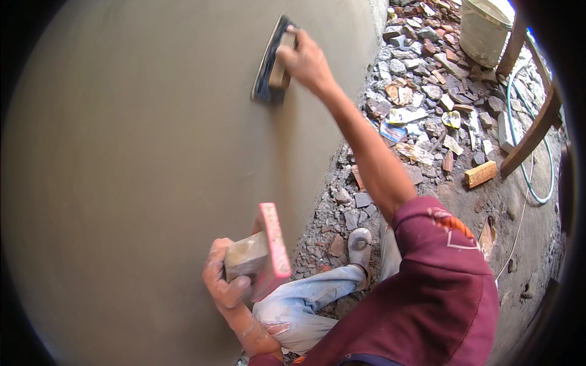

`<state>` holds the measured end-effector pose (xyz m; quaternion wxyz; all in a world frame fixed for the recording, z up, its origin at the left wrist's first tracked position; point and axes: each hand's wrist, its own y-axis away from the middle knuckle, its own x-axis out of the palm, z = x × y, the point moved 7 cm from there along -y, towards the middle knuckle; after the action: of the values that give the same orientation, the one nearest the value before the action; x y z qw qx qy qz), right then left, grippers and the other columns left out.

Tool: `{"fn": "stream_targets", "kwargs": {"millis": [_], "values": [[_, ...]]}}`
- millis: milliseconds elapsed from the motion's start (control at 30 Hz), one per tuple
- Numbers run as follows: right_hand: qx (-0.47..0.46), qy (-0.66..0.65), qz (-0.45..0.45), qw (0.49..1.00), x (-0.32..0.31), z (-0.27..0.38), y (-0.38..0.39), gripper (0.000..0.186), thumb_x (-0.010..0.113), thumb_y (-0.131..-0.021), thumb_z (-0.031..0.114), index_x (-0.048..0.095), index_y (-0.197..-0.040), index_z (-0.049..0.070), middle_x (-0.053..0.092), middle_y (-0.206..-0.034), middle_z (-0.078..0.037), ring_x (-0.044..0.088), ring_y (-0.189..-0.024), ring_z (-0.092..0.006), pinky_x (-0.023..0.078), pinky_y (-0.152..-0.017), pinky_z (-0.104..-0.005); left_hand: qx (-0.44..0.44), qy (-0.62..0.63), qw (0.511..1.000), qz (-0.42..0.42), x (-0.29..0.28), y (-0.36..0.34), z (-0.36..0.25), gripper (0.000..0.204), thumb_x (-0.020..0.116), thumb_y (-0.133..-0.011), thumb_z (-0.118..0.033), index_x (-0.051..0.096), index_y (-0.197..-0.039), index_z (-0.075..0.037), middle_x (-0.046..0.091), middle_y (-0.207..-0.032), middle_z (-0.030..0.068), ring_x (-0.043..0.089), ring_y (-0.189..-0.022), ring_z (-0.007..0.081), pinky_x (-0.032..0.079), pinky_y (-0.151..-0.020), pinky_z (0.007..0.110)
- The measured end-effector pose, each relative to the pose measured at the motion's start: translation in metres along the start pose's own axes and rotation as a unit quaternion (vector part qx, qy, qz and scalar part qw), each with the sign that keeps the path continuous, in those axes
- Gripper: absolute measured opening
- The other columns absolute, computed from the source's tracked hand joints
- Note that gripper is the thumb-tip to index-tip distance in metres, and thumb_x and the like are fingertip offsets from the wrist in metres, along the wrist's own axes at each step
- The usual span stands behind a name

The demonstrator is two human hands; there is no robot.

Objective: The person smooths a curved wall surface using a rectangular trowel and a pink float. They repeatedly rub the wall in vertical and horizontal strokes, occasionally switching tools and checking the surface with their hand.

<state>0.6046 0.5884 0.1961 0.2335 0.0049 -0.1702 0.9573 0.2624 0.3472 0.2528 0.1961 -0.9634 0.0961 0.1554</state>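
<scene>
A smooth grey plastered wall [140, 134] fills the left side of the view. My right hand [310, 64], at the end of an outstretched arm, grips the wooden handle of a dark-faced plastering float [268, 70] laid against the wall. Lower down, my left hand [224, 276] is closed around the thick wooden grip of a second float [276, 250], which has a pinkish-red plate. That plate is turned edge-on and stands off the wall, near my knee. A darker, damp-looking streak runs down the plaster below the dark float.
Broken brick and stone rubble [421, 79] covers the ground along the wall's base. A dirty pale bucket [485, 33] stands at the far right, near wooden posts [532, 134] and a looped green hose [552, 174]. A yellowish block [480, 174] lies nearby. My boot [360, 247] rests on the rubble.
</scene>
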Motion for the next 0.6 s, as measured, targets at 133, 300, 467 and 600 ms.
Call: {"fn": "stream_targets", "kwargs": {"millis": [133,300,467,600], "values": [[-0.159,0.089,-0.024,0.983,0.107,0.021,0.192,0.085,0.067,-0.08,0.024,0.031,-0.155,0.006,0.062,-0.074,-0.013,0.062,-0.058,-0.0353,0.05,-0.055,-0.047,-0.022,-0.003,0.993,-0.115,-0.008,0.009,-0.003,0.068,0.082,-0.074,-0.054,0.062,-0.102,0.005,0.054,-0.092,0.0044,0.051,-0.082,0.0151,0.041,-0.069,0.028],[-0.168,0.027,0.027,0.985,0.106,-0.008,0.265,0.085,0.068,-0.083,0.025,0.031,-0.157,0.009,0.069,-0.109,-0.02,0.065,-0.057,-0.0358,0.052,-0.052,-0.0447,0.055,0.039,0.983,-0.169,-0.051,0.042,0.016,0.065,0.065,-0.091,-0.049,0.057,-0.126,0.005,0.061,-0.121,0.0171,0.063,-0.108,0.0285,0.053,-0.091,0.04],[-0.129,0.039,-0.113,0.984,0.017,-0.009,0.068,0.079,0.063,-0.088,0.033,0.031,-0.154,0.003,0.062,-0.13,-0.025,0.065,-0.094,-0.0451,0.052,-0.086,-0.0521,0.151,-0.131,0.948,-0.248,-0.121,0.106,0.034,0.048,0.053,-0.1,-0.032,0.053,-0.135,0.0,0.061,-0.127,0.0197,0.064,-0.107,0.0337,0.057,-0.09,0.049],[-0.13,0.055,-0.068,0.988,0.004,0.007,0.002,0.075,0.059,-0.089,0.031,0.032,-0.153,0.0,0.064,-0.121,-0.027,0.064,-0.101,-0.0426,0.052,-0.091,-0.0498,0.219,-0.248,0.92,-0.209,-0.131,0.112,0.032,0.041,0.054,-0.099,-0.025,0.055,-0.133,0.0,0.063,-0.125,0.0184,0.065,-0.105,0.0332,0.058,-0.088,0.049]]}}
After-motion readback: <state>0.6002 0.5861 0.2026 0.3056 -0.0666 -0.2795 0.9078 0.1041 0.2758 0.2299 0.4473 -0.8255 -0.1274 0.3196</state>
